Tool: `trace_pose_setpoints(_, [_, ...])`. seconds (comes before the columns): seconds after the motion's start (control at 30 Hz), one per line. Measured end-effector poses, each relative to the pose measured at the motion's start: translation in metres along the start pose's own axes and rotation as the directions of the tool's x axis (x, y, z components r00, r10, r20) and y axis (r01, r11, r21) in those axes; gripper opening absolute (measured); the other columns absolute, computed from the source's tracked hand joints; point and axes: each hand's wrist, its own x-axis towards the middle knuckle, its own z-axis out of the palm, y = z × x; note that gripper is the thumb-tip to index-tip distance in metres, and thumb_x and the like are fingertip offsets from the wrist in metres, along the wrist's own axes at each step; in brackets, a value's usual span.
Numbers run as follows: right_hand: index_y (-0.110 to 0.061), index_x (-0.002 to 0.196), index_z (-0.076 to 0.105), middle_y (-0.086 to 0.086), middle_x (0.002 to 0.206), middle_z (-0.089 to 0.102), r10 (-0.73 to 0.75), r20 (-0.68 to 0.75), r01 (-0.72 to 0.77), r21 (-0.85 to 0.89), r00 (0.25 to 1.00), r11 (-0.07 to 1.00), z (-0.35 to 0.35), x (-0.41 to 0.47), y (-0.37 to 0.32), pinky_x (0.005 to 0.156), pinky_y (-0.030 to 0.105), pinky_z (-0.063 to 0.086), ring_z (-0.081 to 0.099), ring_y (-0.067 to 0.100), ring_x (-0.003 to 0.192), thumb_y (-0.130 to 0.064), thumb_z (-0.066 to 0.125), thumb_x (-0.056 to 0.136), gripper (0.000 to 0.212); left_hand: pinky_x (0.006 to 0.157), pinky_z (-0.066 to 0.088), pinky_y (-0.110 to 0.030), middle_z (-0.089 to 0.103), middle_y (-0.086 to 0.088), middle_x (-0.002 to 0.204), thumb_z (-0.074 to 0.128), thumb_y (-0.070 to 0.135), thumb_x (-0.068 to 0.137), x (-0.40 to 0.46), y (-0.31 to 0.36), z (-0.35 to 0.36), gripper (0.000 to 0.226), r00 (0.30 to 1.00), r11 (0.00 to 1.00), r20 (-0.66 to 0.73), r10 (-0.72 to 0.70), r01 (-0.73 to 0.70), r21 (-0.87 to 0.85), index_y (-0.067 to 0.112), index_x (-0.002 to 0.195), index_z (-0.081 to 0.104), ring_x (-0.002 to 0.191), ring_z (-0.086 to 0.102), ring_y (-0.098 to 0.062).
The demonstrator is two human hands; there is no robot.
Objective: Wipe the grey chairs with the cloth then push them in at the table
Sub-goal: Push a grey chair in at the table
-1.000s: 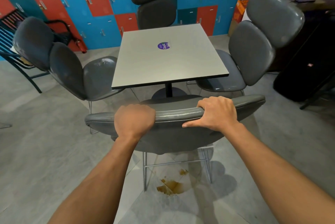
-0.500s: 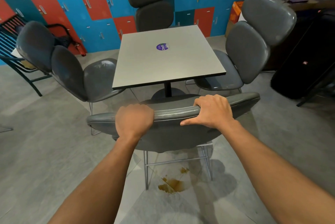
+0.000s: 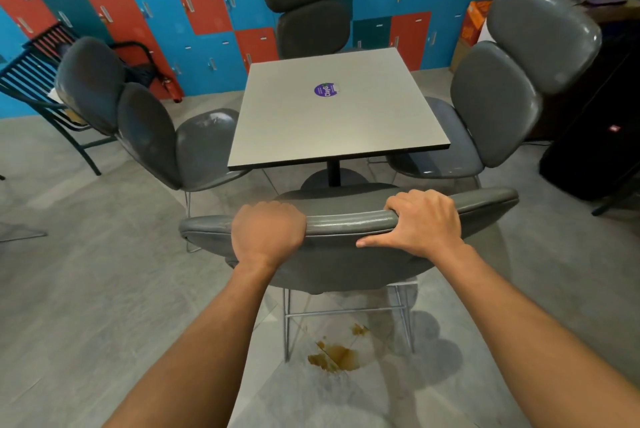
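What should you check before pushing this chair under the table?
1. Left hand grips the near chair top edge: ok.
2. Right hand grips the same edge: ok.
3. Chair lined up with the table: ok.
4. Path to the table's pedestal free: cannot tell, seat hides it.
5. Floor clean: not ok, brown spill under the chair.
6. Cloth nearby: cannot tell, none visible.

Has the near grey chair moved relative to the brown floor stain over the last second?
Cannot tell. The near grey chair keeps much the same offset from the brown floor stain; only the camera view shifted slightly.
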Motion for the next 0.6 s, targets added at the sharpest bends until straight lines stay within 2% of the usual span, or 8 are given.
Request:
trace_pose_setpoints(0.3, [-0.035, 0.095, 0.066, -0.014, 0.085, 0.063, -0.003, 0.102, 0.001, 0.028, 0.995, 1.0, -0.007, -0.011, -0.009, 0.068, 0.028, 0.04, 0.058, 0.01, 0.079, -0.108, 0.025, 0.059, 0.092, 0.072, 0.05, -0.039, 0.052, 0.007, 0.064, 0.035, 0.04, 0.099, -0.014, -0.006, -0.006, 0.045, 0.998, 0.999, 0.069, 0.013, -0.011, -0.03, 0.023, 0.064, 0.056, 0.06, 0.05, -0.016])
trace_pose_setpoints(0.47, [-0.037, 0.103, 0.066, -0.014, 0.095, 0.067, 0.013, 0.114, -0.012, -0.014, 0.993, 1.0, -0.015, -0.018, -0.024, 0.079, 0.031, 0.043, 0.062, 0.011, 0.091, -0.107, 0.03, 0.059, 0.091, 0.076, 0.05, -0.04, 0.064, 0.004, 0.07, 0.033, 0.044, 0.102, -0.023, -0.02, -0.007, 0.049, 0.993, 0.999, 0.118, 0.008, -0.002, -0.054, 0.023, 0.07, 0.065, 0.068, 0.055, -0.017])
trace_pose_setpoints(0.53, [-0.038, 0.104, 0.065, -0.015, 0.096, 0.066, 0.038, 0.151, -0.036, -0.019, 0.988, 0.999, -0.017, -0.018, -0.027, 0.081, 0.031, 0.043, 0.061, 0.01, 0.091, -0.108, 0.03, 0.058, 0.09, 0.08, 0.05, -0.041, 0.069, 0.004, 0.077, 0.034, 0.047, 0.103, -0.025, -0.023, -0.009, 0.05, 0.992, 0.993, 0.124, 0.033, -0.019, -0.112, 0.024, 0.075, 0.069, 0.074, 0.057, -0.017])
trace_pose_setpoints(0.6, [-0.039, 0.105, 0.065, -0.017, 0.098, 0.064, 0.058, 0.204, -0.061, 0.006, 0.977, 0.998, -0.021, -0.017, -0.029, 0.084, 0.032, 0.043, 0.058, 0.009, 0.091, -0.108, 0.028, 0.059, 0.091, 0.085, 0.05, -0.042, 0.073, 0.004, 0.093, 0.037, 0.049, 0.104, -0.024, -0.028, -0.012, 0.047, 0.991, 0.979, 0.118, 0.061, -0.036, -0.202, 0.025, 0.09, 0.074, 0.088, 0.061, -0.019])
